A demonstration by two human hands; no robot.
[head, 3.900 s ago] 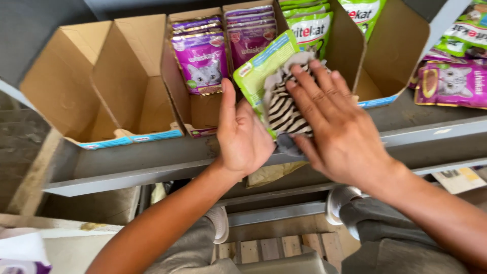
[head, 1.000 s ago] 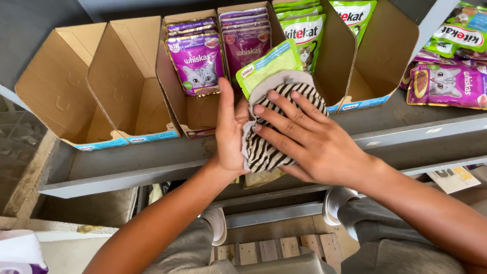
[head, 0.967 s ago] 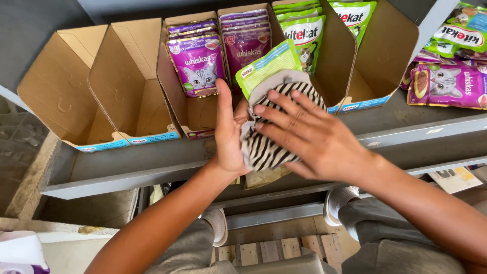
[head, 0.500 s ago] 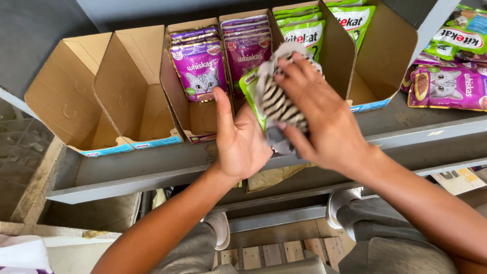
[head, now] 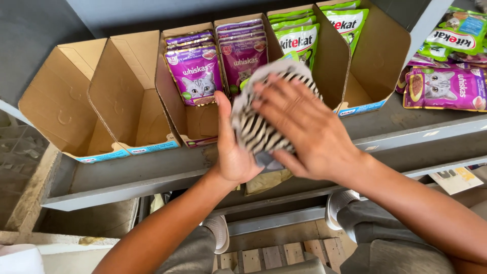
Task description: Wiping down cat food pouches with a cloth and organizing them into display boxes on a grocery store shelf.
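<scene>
Green pouch (head: 291, 57) mostly hidden behind striped cloth (head: 261, 127), right-hand pouches (head: 446, 86) cut by edge

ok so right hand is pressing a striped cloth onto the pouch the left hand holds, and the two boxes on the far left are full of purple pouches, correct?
Not quite. The head view shows the two boxes on the far left empty. The rest stands: the right hand presses the striped cloth onto the pouch that the left hand holds.

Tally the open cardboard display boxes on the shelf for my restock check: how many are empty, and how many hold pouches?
Empty cardboard boxes: 2
Boxes with purple pouches: 2
Boxes with green pouches: 2
Total: 6
</scene>
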